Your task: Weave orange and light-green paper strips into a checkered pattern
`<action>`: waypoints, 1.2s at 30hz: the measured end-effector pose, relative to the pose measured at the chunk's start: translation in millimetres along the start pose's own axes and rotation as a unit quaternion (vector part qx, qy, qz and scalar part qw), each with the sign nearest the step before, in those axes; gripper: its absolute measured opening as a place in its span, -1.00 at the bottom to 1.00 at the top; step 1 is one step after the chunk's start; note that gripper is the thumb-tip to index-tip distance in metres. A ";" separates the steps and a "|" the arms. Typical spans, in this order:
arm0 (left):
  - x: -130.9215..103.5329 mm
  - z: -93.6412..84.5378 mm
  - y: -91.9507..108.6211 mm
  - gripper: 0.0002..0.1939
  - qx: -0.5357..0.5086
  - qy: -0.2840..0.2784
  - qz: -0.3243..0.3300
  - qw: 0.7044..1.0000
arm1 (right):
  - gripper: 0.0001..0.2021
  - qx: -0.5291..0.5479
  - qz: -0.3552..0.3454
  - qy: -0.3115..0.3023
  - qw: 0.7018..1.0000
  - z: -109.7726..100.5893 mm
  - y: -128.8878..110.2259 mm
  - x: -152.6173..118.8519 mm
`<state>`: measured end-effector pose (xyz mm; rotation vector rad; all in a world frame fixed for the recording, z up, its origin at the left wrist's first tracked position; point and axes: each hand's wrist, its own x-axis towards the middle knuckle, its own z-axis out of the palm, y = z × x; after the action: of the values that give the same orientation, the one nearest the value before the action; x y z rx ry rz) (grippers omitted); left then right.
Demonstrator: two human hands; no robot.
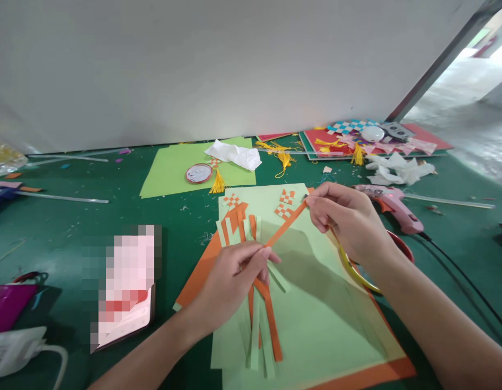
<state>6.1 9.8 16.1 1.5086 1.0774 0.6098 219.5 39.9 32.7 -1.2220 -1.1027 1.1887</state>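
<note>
An orange paper strip [286,225] is stretched between my two hands above a light green sheet [324,292]. My left hand [245,268] pinches its lower end, over a loose bunch of green and orange strips [261,325]. The fingers of my right hand [336,211] are closed on the upper end, near the sheet's top right corner. Small checkered woven pieces [284,210] lie on the sheet between the hands, with another [232,200] at its top left. Orange paper [202,271] shows beneath the green sheet.
A phone [131,292] lies left on the green table [181,216]. To the right are a pink glue gun [397,208], its cord and a yellow roll [356,273]. Tissues [234,155], yellow tassels [283,157], a round tin [199,173] and red folders [429,135] sit near the wall.
</note>
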 end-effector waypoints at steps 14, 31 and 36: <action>4.2 -9.9 -6.4 -0.42 -0.151 0.187 0.063 0.969 | -0.88 -0.224 0.049 -0.137 0.964 -1.4 6.6 1.4; 0.1 -24.9 5.5 -0.85 0.229 -0.157 0.168 0.946 | -0.81 -0.192 0.091 -0.208 0.955 -2.3 5.5 -0.4; -7.9 -25.8 10.3 -0.69 0.321 -0.193 0.193 0.907 | -0.88 -0.328 0.096 -0.241 0.909 4.6 9.8 -8.0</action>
<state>-16.1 15.8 33.5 2.3372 0.6927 0.1900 213.8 32.1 23.3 -1.6119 -1.8932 1.3610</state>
